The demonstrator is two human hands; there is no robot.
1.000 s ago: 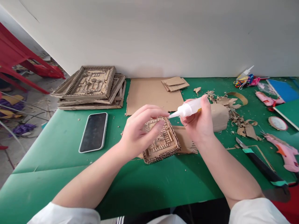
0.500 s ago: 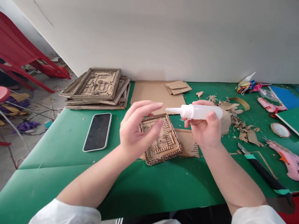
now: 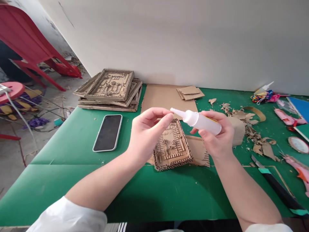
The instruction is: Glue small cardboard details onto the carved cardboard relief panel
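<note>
My right hand [image 3: 218, 133] is wrapped around a white plastic glue bottle [image 3: 205, 123], which lies tilted in the grip with its long nozzle [image 3: 178, 112] pointing up and left. At the nozzle's tip, the thumb and index finger of my left hand [image 3: 149, 132] are pinched together; whether a small cap is between them cannot be made out. Below both hands, a small cardboard relief panel [image 3: 172, 146] with a corrugated border rests on the table, its upper left part hidden by my left hand. A torn cardboard piece [image 3: 199, 149] lies under its right side.
A green table [image 3: 79, 180] carries a phone [image 3: 107, 132], stacked cardboard panels [image 3: 108, 88] and a flat cardboard sheet [image 3: 156, 96]. To the right are cardboard scraps [image 3: 260, 141], a utility knife [image 3: 277, 185], pink glue guns [image 3: 295, 166] and a tape roll [image 3: 298, 144]. A white wall stands behind.
My left fingers have come together from a spread pose to pinch at the nozzle tip. The bottle has tilted, its nozzle now higher than its base. The view has shifted slightly left.
</note>
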